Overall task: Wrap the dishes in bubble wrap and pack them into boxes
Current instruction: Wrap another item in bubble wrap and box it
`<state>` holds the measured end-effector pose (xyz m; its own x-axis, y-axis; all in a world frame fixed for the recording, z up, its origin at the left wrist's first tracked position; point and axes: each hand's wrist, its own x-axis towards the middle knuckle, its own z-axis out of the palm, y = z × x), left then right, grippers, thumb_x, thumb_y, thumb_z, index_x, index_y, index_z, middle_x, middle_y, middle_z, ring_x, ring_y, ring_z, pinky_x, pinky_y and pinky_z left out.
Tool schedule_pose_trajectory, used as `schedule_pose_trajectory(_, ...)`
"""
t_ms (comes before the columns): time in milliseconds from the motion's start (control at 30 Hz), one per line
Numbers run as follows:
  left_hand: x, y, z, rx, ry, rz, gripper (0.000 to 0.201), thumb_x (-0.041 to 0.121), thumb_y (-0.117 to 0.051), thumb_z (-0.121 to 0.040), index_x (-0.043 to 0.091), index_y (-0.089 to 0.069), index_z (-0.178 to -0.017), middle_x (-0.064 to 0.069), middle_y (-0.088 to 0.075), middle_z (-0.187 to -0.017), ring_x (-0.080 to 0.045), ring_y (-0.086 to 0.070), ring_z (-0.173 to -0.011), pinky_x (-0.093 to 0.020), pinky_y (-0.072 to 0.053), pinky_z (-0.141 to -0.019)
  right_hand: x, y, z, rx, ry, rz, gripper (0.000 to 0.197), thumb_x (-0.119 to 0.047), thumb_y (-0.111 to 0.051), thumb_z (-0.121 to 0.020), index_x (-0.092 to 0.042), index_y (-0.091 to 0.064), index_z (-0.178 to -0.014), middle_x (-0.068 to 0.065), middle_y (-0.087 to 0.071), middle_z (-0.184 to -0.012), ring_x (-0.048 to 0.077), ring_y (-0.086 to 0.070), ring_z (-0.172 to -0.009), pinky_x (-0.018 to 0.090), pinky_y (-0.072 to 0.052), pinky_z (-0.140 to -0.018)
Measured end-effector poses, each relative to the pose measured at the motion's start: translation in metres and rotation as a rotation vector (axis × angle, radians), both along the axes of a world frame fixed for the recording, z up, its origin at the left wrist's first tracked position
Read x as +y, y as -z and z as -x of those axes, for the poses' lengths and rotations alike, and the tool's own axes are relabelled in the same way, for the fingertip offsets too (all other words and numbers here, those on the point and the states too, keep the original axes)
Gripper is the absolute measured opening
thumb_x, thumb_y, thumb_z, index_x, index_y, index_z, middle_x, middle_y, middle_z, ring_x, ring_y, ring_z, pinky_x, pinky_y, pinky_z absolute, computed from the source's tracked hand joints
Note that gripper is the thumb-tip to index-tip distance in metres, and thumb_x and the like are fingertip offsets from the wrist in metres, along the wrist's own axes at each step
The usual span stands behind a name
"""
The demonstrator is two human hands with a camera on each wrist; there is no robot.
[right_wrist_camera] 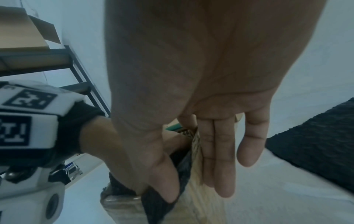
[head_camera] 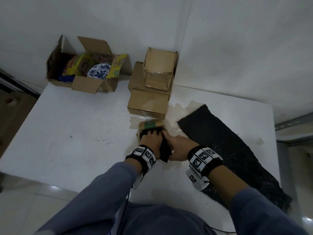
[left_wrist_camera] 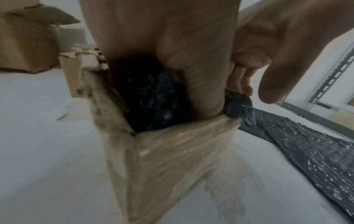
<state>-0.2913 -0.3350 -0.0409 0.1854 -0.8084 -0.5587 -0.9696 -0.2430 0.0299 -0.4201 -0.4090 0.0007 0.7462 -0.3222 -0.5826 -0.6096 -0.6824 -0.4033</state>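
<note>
A small cardboard box point(head_camera: 151, 123) point(left_wrist_camera: 172, 159) point(right_wrist_camera: 197, 204) with green tape stands open on the white table point(head_camera: 76, 133). A bundle in black bubble wrap point(left_wrist_camera: 153, 98) point(right_wrist_camera: 184, 166) fills it, and an end point(head_camera: 165, 150) sticks out toward me. My left hand point(head_camera: 149, 139) point(left_wrist_camera: 162, 45) reaches down into the box with spread fingers pressing on the bundle. My right hand point(head_camera: 177, 145) point(right_wrist_camera: 210, 75) holds the box's right wall, straight fingers point(right_wrist_camera: 218, 159) outside and thumb point(right_wrist_camera: 162, 181) inside on the wrap. The dish itself is hidden.
A sheet of black bubble wrap point(head_camera: 228, 150) point(left_wrist_camera: 306, 151) lies on the table to the right. At the back left an open carton point(head_camera: 84, 85) holds a blue-and-white plate point(head_camera: 99, 72). Closed cardboard boxes point(head_camera: 149, 100) are stacked behind the small box. A metal rack point(head_camera: 293, 126) stands right.
</note>
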Motion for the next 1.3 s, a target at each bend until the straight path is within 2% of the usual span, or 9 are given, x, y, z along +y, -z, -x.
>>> schedule_pose_trajectory(200, -0.007, -0.002, 0.014, -0.101, -0.051, -0.045, 0.073, 0.041, -0.060, -0.090, 0.006, -0.028, -0.145, -0.018, -0.037, -0.144, -0.038, -0.038, -0.130, -0.051, -0.041, -0.101, -0.001, 0.005, 0.010, -0.022, 0.022, -0.062, 0.113, -0.038, -0.074, -0.074, -0.028, 0.006, -0.155, 0.016, -0.060, -0.121, 0.033, -0.060, -0.104, 0.038, -0.053, -0.086)
schedule_pose_trajectory(300, -0.005, -0.004, 0.009, -0.064, -0.012, -0.021, 0.063, 0.033, -0.054, -0.094, 0.006, -0.030, -0.146, -0.019, -0.037, -0.144, -0.038, -0.038, -0.131, -0.050, -0.039, -0.104, -0.002, 0.004, 0.008, -0.055, 0.057, -0.058, 0.100, -0.035, -0.071, -0.078, -0.023, -0.009, -0.155, 0.013, -0.064, -0.116, 0.032, -0.061, -0.104, 0.040, -0.053, -0.088)
schedule_pose_trajectory(400, 0.004, -0.006, -0.005, 0.022, 0.097, 0.010, 0.074, 0.026, -0.065, -0.086, 0.009, -0.029, -0.148, -0.017, -0.039, -0.142, -0.038, -0.040, -0.129, -0.048, -0.034, -0.109, 0.000, 0.003, 0.009, -0.098, 0.060, -0.054, 0.077, -0.026, -0.068, -0.082, -0.018, -0.033, -0.149, 0.005, -0.065, -0.111, 0.025, -0.060, -0.104, 0.032, -0.051, -0.086)
schedule_pose_trajectory(533, 0.020, -0.008, -0.019, 0.199, 0.024, 0.134, 0.080, 0.022, -0.078, -0.075, 0.015, -0.039, -0.144, -0.015, -0.042, -0.133, -0.038, -0.051, -0.120, -0.046, -0.044, -0.102, 0.007, 0.008, 0.013, -0.159, 0.105, -0.075, 0.073, -0.023, -0.066, -0.083, -0.016, -0.035, -0.149, 0.008, -0.061, -0.119, 0.023, -0.057, -0.110, 0.026, -0.045, -0.088)
schedule_pose_trajectory(633, 0.025, -0.017, -0.020, 0.181, -0.061, 0.095, 0.077, 0.026, -0.075, -0.080, 0.019, -0.036, -0.146, -0.018, -0.042, -0.133, -0.039, -0.052, -0.119, -0.046, -0.047, -0.097, 0.009, 0.011, 0.013, -0.196, 0.114, -0.084, 0.070, -0.022, -0.066, -0.083, -0.016, -0.038, -0.147, 0.009, -0.058, -0.117, 0.024, -0.056, -0.109, 0.028, -0.045, -0.088)
schedule_pose_trajectory(833, 0.008, -0.007, -0.012, 0.164, -0.129, -0.083, 0.085, 0.024, -0.072, -0.081, 0.024, -0.023, -0.151, -0.025, -0.038, -0.136, -0.045, -0.042, -0.127, -0.048, -0.042, -0.104, 0.010, 0.012, 0.014, -0.170, 0.117, -0.095, 0.077, -0.023, -0.065, -0.084, -0.019, -0.029, -0.152, 0.007, -0.058, -0.118, 0.023, -0.056, -0.109, 0.033, -0.048, -0.092)
schedule_pose_trajectory(1000, -0.001, -0.007, -0.011, 0.109, -0.115, -0.097, 0.088, 0.026, -0.074, -0.077, 0.027, -0.024, -0.149, -0.025, -0.037, -0.137, -0.047, -0.041, -0.127, -0.049, -0.041, -0.103, 0.015, 0.010, 0.013, -0.186, 0.125, -0.057, 0.067, -0.025, -0.064, -0.081, -0.019, -0.041, -0.144, 0.005, -0.060, -0.112, 0.024, -0.057, -0.103, 0.037, -0.051, -0.087)
schedule_pose_trajectory(1200, 0.002, -0.032, -0.026, 0.323, 0.002, -0.083, 0.066, 0.013, -0.072, -0.077, 0.023, -0.050, -0.138, -0.014, -0.057, -0.131, -0.036, -0.055, -0.121, -0.044, -0.049, -0.099, 0.016, 0.002, 0.014, -0.118, 0.024, -0.063, 0.031, -0.027, -0.063, -0.076, -0.017, -0.062, -0.105, 0.000, -0.065, -0.092, 0.023, -0.061, -0.087, 0.038, -0.055, -0.075)
schedule_pose_trajectory(1300, 0.006, -0.048, -0.022, 0.275, 0.020, 0.059, 0.041, 0.023, -0.066, -0.081, 0.020, -0.062, -0.121, -0.008, -0.058, -0.123, -0.031, -0.057, -0.114, -0.043, -0.053, -0.089, 0.017, -0.001, 0.024, -0.144, -0.016, 0.000, 0.028, -0.026, -0.061, -0.076, -0.026, -0.064, -0.104, -0.002, -0.068, -0.091, 0.022, -0.063, -0.086, 0.032, -0.052, -0.073)
